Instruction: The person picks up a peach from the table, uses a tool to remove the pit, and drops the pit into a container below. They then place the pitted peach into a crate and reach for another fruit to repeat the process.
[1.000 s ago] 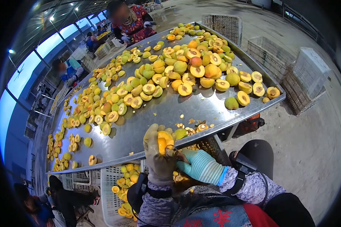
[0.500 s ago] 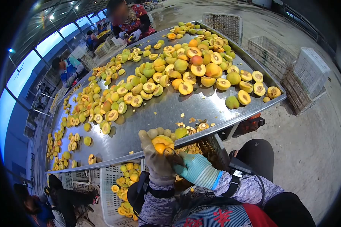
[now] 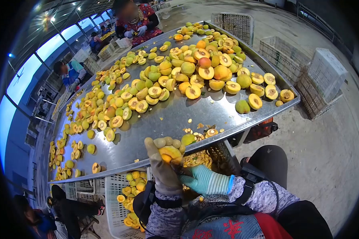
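While a white crate (image 3: pixel 115 203) of yellow fruit pieces (image 3: pixel 139 186) sits below and to the left of the left hand's fingers, the metal table (image 3: pixel 137 139) spreads out beyond them, with halved fruit (image 3: pixel 153 92) heaped across it. Past that heap, well apart from the fingers, a co-worker (image 3: pixel 136 22) stands with both gloved hands together. The gloved left hand (image 3: pixel 165 173) is grasping an orange-yellow fruit piece (image 3: pixel 170 154), its fingers bent behind the piece and the thumb raised at its left side. Just right of those fingertips, a green-yellow fruit (image 3: pixel 188 139) and pale bits (image 3: pixel 200 136) lie near the table edge. The right hand (image 3: pixel 203 179), in a striped glove, has its fingers curled in beside the left palm; what they grasp cannot be told. Beyond its fingers, a dark crate (image 3: pixel 223 157) holds yellow scraps (image 3: pixel 198 158). Far right of both hands stand stacked crates (image 3: pixel 327 75).
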A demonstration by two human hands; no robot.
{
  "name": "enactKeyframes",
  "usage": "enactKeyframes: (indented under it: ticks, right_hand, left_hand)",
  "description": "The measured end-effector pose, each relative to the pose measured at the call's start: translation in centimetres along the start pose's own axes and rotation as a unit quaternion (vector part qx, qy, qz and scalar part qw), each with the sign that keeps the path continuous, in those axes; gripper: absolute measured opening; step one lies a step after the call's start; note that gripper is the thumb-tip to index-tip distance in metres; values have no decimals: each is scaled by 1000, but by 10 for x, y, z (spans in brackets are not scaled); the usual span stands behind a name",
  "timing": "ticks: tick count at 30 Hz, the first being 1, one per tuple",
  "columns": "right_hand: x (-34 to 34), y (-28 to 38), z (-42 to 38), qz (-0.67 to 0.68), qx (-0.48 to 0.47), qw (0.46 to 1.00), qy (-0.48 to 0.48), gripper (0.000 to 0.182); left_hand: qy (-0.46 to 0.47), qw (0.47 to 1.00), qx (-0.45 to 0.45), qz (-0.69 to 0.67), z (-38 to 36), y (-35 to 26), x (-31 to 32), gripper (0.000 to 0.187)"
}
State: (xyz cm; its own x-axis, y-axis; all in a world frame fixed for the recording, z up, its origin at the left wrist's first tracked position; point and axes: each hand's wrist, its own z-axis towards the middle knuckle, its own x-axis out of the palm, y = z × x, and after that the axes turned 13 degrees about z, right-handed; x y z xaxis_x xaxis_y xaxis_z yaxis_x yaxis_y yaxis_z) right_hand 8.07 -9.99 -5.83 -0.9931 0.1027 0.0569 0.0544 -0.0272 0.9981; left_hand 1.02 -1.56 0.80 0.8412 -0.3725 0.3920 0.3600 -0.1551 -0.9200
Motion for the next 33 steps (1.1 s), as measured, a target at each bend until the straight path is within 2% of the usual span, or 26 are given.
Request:
enactKeyframes:
  ticks: [1,2,5,7,8,9,11,12,13,14,15,16,17,18,19,20,21,23,24,25,27,28,30,31,32,33]
  right_hand:
    - [-1,3,1,43,51,997,29,40]
    - [-4,5,1,39,46,998,28,40]
    - [-16,15,-2,50,108,990,75,43]
    - [-24,27,-4,25,224,964,144,46]
    - [-28,17,-7,-33,111,979,165,48]
    - [-33,11,-11,-33,114,979,168,48]
    - [-48,9,-14,-213,136,953,166,46]
    - [-53,30,-20,-272,74,946,157,43]
    - [-48,36,-21,-276,71,945,160,43]
    - [-42,38,-22,-214,21,972,96,43]
    - [-37,40,-23,-148,-28,988,31,44]
    - [-29,38,-16,-139,-29,990,6,41]
    - [-26,43,-17,-140,-29,990,4,41]
    - [-25,52,-19,-284,39,957,36,40]
    - [-26,58,-20,-419,108,899,64,40]
    - [-34,42,-24,-459,131,874,92,39]
    - [-41,25,-29,-481,118,864,87,41]
    - [-50,33,-33,-443,112,886,76,40]
    - [-52,40,-34,-442,112,887,76,40]
    - [-55,49,-34,-427,108,896,63,40]
    - [-57,61,-33,-408,106,906,40,40]
    - [-54,66,-30,-389,77,917,42,39]
    - [-52,65,-20,-354,22,933,55,39]
    - [-51,60,-17,-346,6,937,53,38]
    - [-51,55,-17,-341,19,939,42,37]
    - [-51,50,-17,-336,33,941,29,37]
  left_hand:
    - [2,1000,-14,6,1,-3,0,46]
    - [5,1000,-9,3,1,-4,-2,46]
    - [74,991,43,104,4,-6,-9,48]
    - [83,993,-16,82,5,-6,-14,48]
    - [28,999,-21,-27,6,-4,-8,46]
    - [25,999,-22,-27,7,-1,-11,46]
    - [51,997,58,-2,12,1,-22,43]
    - [35,998,19,-44,13,-6,-25,36]
    - [33,998,24,-46,13,-4,-28,36]
    - [37,974,160,157,14,0,-31,32]
    - [39,891,283,353,11,4,-34,29]
    - [38,892,282,352,8,4,-38,29]
    - [32,834,322,447,4,-2,-38,28]
    - [27,764,361,534,2,-9,-37,27]
    - [31,763,366,532,-1,-18,-39,27]
    - [-10,908,264,324,-6,-29,-47,27]
    - [-50,985,141,92,-10,-37,-60,27]
    - [-72,994,79,-14,-10,-62,-119,28]
    - [-102,975,40,193,-21,-80,-146,29]
    - [-125,912,2,391,-30,-97,-169,29]
    - [-154,761,-62,628,-19,-104,-215,33]
    - [-134,781,-30,609,-4,-102,-223,40]
    - [-64,878,119,459,25,-92,-163,49]
    - [3,892,145,428,36,-86,-116,56]
    - [44,897,97,430,59,-79,-79,57]
    - [134,877,103,450,98,-54,-69,72]
